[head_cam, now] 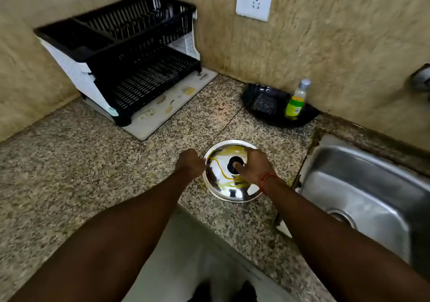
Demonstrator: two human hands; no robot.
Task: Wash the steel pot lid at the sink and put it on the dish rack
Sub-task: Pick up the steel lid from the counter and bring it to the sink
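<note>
The steel pot lid (223,180) lies flat on the granite counter, smeared with yellow streaks, with a black knob (233,162) at its centre. My right hand (254,165) rests over the lid's right half, fingers curled around the knob. My left hand (189,163) is curled at the lid's left rim, touching the edge. The steel sink (372,185) sits to the right of the lid. The black two-tier dish rack (130,53) stands in the back left corner.
A black tray (309,115) by the wall holds a scrub pad (264,103) and a green dish-soap bottle (296,103). A white mat (162,113) lies under the rack. A wall socket (254,0) is above. A tap (421,78) sticks out at the far right.
</note>
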